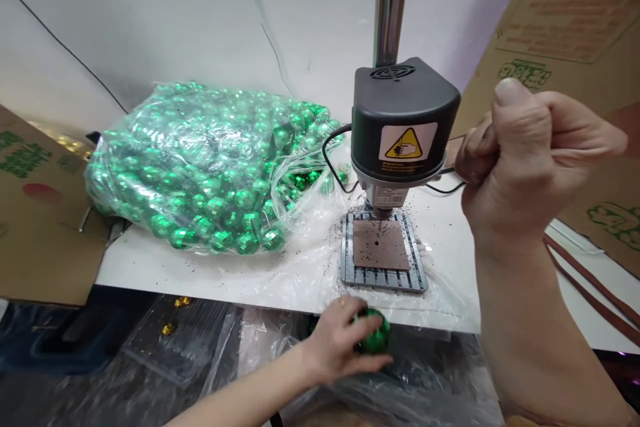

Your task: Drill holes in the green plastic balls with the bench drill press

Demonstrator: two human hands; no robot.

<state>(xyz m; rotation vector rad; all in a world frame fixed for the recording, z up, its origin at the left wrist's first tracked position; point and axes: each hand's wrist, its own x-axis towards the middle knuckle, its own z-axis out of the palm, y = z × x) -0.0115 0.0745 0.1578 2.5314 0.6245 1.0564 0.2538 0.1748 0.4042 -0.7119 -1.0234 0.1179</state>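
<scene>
My left hand (340,340) is just past the table's front edge, its fingers curled round a shiny green faceted ball (376,332). Part of the ball is covered by the fingers. My right hand (525,153) is raised and closed at the right side of a small black bench drill press (405,120). A thin feed lever (453,171) runs from the drill's side into that fist, which hides its end. Below the drill bit, a brown square pad (381,245) with a dark hole lies on the slotted metal base plate (418,280).
A big clear bag of green faceted balls (200,167) lies left of the drill. Cardboard boxes stand at the left (45,213) and right (565,27). Dark shavings dot the white table (200,273). Clear plastic sheeting (425,373) hangs below the front edge.
</scene>
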